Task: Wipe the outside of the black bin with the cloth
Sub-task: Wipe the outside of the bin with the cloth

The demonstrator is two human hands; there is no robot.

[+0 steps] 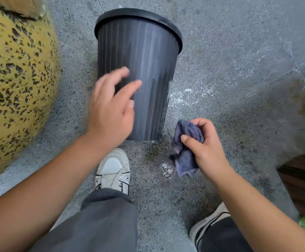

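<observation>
Black ribbed plastic, tapering to its base, the bin (139,70) stands on the speckled concrete floor (221,51), its wall streaked with pale dust. The left hand (109,108) hovers spread at its side, blurred; contact is unclear. The right hand (204,140) pinches a crumpled blue-grey cloth (186,151) beside the base. Unsteadied, the light bin could tip under wiping pressure.
</observation>
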